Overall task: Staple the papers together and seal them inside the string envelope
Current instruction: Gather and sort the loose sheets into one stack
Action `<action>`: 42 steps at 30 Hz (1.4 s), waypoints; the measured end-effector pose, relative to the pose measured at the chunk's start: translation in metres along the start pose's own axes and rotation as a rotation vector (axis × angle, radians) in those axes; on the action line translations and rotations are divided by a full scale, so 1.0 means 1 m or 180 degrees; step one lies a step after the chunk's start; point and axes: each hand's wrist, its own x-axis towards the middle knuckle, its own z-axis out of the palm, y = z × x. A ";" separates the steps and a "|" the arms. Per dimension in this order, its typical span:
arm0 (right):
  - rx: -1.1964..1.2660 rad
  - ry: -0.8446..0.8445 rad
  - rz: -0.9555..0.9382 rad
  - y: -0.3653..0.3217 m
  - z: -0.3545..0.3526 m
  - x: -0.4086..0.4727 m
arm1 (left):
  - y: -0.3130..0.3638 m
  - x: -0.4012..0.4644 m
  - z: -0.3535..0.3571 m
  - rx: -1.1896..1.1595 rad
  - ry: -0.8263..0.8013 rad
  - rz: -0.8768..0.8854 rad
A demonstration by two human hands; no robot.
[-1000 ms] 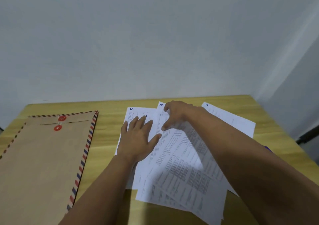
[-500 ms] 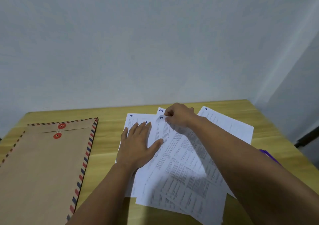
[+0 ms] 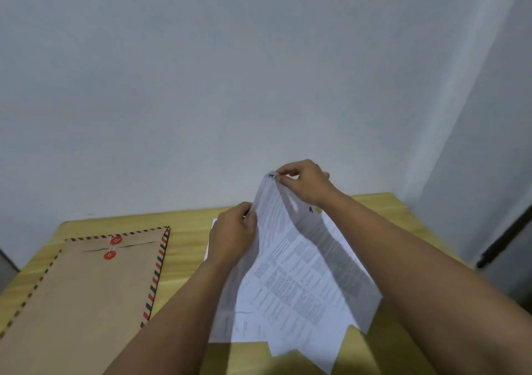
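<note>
A printed sheet (image 3: 290,262) is lifted off the pile, its top corner raised toward the wall. My right hand (image 3: 305,183) pinches that top corner. My left hand (image 3: 234,235) grips the sheet's left edge lower down. Beneath it, more printed papers (image 3: 247,323) lie fanned out on the wooden table (image 3: 187,248). A brown string envelope (image 3: 83,291) with a red-and-blue striped border and two red button closures lies flat at the left, its flap end toward the wall. No stapler is in sight.
A pale wall stands right behind the table's far edge. At the right, past the table's corner, a dark bar (image 3: 502,245) leans near a grey surface.
Both hands went from pressing on the flat pile to lifting one sheet by its top corner and left edge. The camera tilted up, so the table sits lower in view.
</note>
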 end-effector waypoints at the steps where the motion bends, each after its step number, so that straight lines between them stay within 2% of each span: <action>1: 0.0082 0.0098 -0.0048 -0.007 -0.007 -0.001 | 0.010 0.004 -0.007 -0.0039 0.0090 0.0086; 4: 0.0334 0.0349 -0.0151 -0.033 -0.028 -0.010 | 0.040 0.009 -0.035 0.0062 0.0274 0.0427; 13: 0.1401 0.0574 -0.0585 -0.092 -0.076 -0.035 | 0.083 0.001 -0.124 0.1267 0.0817 0.1605; 18: 0.1712 0.0563 -0.0637 -0.118 -0.081 -0.052 | 0.083 -0.002 -0.157 0.1751 0.0942 0.1858; 21: 0.1689 0.0549 -0.0522 -0.121 -0.069 -0.056 | 0.077 -0.004 -0.168 0.1778 0.0856 0.1807; 25: 0.1721 0.0354 -0.0322 -0.110 -0.038 -0.061 | 0.054 -0.003 -0.169 0.1674 0.0335 0.1532; 33: 0.1570 -0.0230 0.0326 -0.035 0.062 -0.059 | -0.043 -0.018 -0.120 0.1266 -0.0256 0.0778; 36: 0.0960 -0.0436 0.0520 -0.004 0.090 -0.052 | -0.079 -0.032 -0.106 0.1235 -0.0387 0.0582; 39: 0.0011 -0.0573 0.0451 0.019 0.102 -0.040 | -0.113 -0.039 -0.099 0.1144 -0.0406 0.0443; 42: -0.0423 -0.0711 0.0325 0.029 0.112 -0.024 | -0.139 -0.037 -0.093 0.1012 -0.0385 0.0352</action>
